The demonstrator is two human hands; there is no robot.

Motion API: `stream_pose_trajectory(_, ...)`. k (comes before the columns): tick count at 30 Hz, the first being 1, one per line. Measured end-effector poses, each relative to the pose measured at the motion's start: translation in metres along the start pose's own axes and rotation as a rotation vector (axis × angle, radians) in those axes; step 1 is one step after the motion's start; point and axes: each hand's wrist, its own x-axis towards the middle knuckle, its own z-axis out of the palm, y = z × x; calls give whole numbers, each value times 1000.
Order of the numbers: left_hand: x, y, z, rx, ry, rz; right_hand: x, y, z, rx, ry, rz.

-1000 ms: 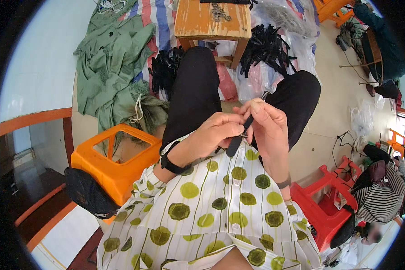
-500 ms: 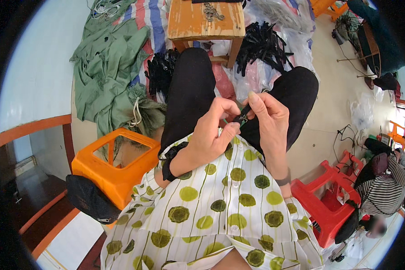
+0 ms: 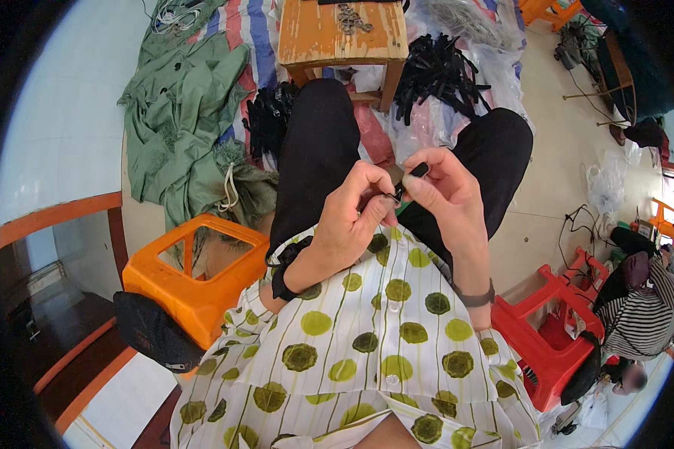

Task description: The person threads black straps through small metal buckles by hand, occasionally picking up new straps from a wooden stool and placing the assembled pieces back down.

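Black strap (image 3: 419, 170), short and narrow, sits between the person's two hands in the head view, above the lap and in front of the dotted shirt (image 3: 367, 340). Its long axis slants from the rounded tip at upper right down toward lower left. The right hand (image 3: 451, 187) is nearer that tip, pinching it between thumb and bent fingers; the left hand (image 3: 352, 215) lies at the lower-left end, thumb and forefinger nearly closed on the dark piece, where a bit of metal (image 3: 392, 198) glints. Both hands are curled, their fingertips close together; fingers hide part of the strap, so how strap and metal join cannot be told. Beyond the knees, a wooden stool (image 3: 337, 49) bears small metal pieces (image 3: 354, 20), with a black strap pile (image 3: 438, 78) to its right and another dark heap (image 3: 268, 123) to its left.
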Motion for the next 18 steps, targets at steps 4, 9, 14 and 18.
stream_pose_trajectory(4, 0, 1, 2, -4, 3, -15, -2, -2, 1, -43, -46, -58)
stream_pose_trajectory(9, 1, 2, 1, 76, 0, 20, -3, 2, 5, -61, 21, -51)
stream_pose_trajectory(14, -1, 4, 2, -36, 46, -54, -2, 4, 5, 52, 48, 8)
stream_pose_trajectory(18, -2, 5, 3, -42, 57, -81, -4, 4, 6, 47, 77, -23)
